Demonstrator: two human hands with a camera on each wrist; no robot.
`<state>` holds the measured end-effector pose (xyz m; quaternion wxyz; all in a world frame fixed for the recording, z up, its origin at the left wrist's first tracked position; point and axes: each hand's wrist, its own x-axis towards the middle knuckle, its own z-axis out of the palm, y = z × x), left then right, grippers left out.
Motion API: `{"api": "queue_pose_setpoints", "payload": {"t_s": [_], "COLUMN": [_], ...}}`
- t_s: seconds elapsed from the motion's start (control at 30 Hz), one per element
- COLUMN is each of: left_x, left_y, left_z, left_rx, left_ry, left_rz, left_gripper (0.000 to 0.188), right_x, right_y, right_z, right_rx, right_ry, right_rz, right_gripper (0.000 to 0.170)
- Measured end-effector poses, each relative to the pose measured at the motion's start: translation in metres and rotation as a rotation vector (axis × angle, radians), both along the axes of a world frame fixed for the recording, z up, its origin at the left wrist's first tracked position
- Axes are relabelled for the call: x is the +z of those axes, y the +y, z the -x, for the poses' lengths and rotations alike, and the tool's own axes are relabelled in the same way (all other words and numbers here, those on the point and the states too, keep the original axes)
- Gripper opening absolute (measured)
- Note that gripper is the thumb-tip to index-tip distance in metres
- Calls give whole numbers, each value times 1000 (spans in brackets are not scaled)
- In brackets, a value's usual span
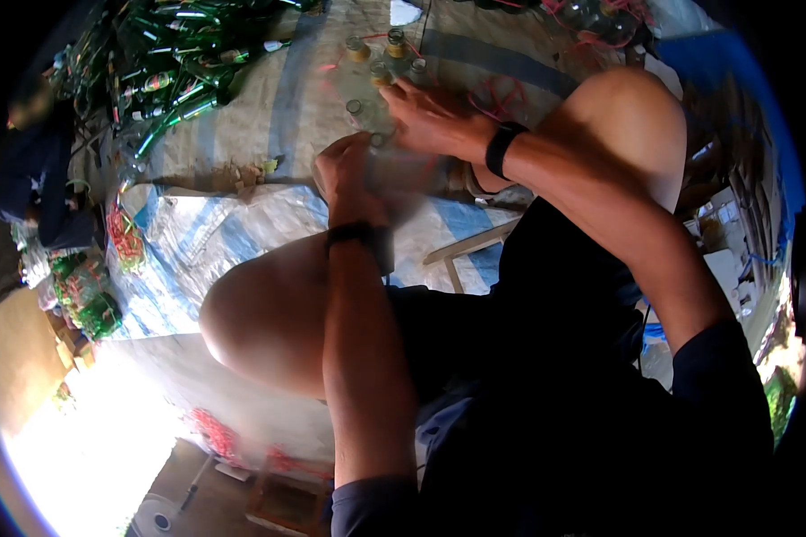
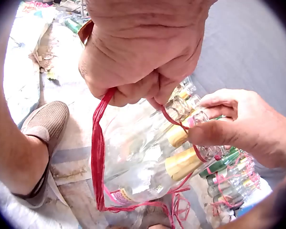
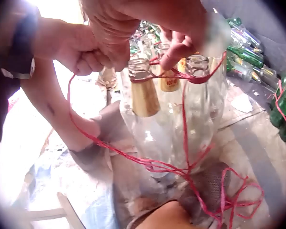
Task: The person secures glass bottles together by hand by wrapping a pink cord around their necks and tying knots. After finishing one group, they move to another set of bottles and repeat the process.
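Observation:
Several clear glass bottles (image 3: 150, 131) stand bunched together, some with gold bands (image 2: 183, 164) on their necks. Red plastic string (image 2: 98, 157) loops around the bunch, near the necks and lower down. My left hand (image 1: 345, 170) is clenched beside the bottles and grips the string, which comes out on both sides of the fist in the left wrist view. Over the bottle tops, my right hand (image 1: 439, 121) holds a bottle neck, thumb and fingers on either side, close to the string. A loose tangle of string (image 3: 240, 195) trails low in the right wrist view.
A heap of green bottles (image 1: 184, 85) lies at the far left. Tied bottles (image 2: 229, 186) sit beyond the bunch. My shoe (image 2: 50, 119) and bent knees (image 1: 264, 313) flank the work. A wooden piece (image 1: 475, 242) lies on the blue-striped sheet (image 1: 188, 233).

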<state>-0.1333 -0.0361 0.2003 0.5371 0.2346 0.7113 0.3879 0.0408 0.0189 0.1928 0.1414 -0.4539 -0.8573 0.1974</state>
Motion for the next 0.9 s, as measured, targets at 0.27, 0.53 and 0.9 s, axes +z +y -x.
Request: {"api": "queue_pose_setpoints", "payload": {"t_s": [0.27,0.53,0.9], "left_x": [-34,-60,-52], "left_y": [2,3,-8], "left_z": [6,11,-10], "left_rx": [35,86,120], "left_ry": [-34,-86,22], "left_rz": [-139,-182,-129], "left_gripper": [27,25,28], "right_x": [10,-14,-22], "right_y": [-35,-42,-38], "right_z": [-13,-21,-22], "right_rx": [-114,-116,-156], "right_ry": [-50,60,-39], "right_rz": [-40,84,-13], "right_gripper": [34,38,21]}}
